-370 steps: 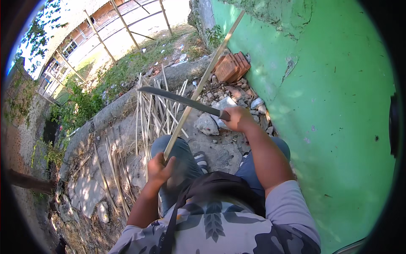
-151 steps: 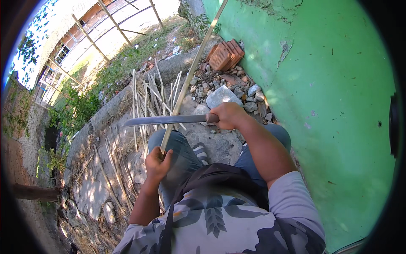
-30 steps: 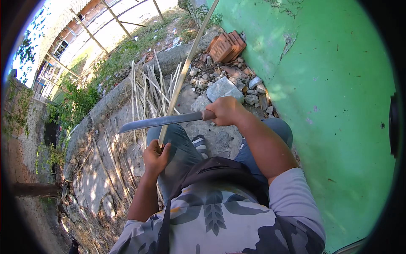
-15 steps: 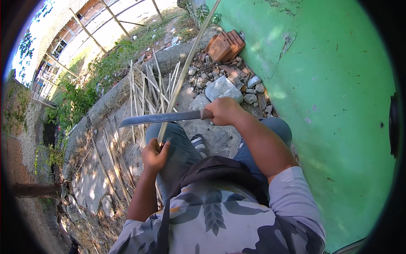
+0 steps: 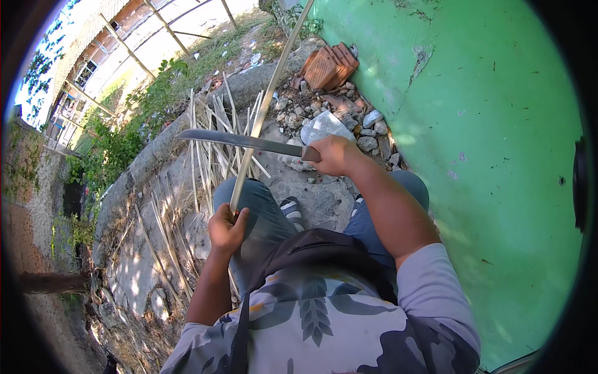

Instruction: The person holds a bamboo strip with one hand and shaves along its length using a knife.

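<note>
My left hand (image 5: 227,228) is closed around the lower end of a long pale strip of split wood or cane (image 5: 266,103), above my left thigh. The strip slants up and away, past the top of the picture. My right hand (image 5: 336,156) grips the brown handle of a machete (image 5: 240,139). Its long grey blade points left and crosses the strip well above my left hand. Whether the edge touches the strip or only passes over it, I cannot tell. Beyond my left knee lies a loose heap of similar pale strips (image 5: 205,140).
A green wall (image 5: 492,156) stands along the right. Orange hollow bricks (image 5: 330,65) and a pale rock (image 5: 325,126) lie among rubble ahead. More strips (image 5: 167,240) rest on the ground at left, by a low stone edge (image 5: 149,159) with green plants (image 5: 115,153).
The machete has moved farther up the strip, away from my left hand, and its blade has tilted, tip higher. My left hand stays in nearly the same place.
</note>
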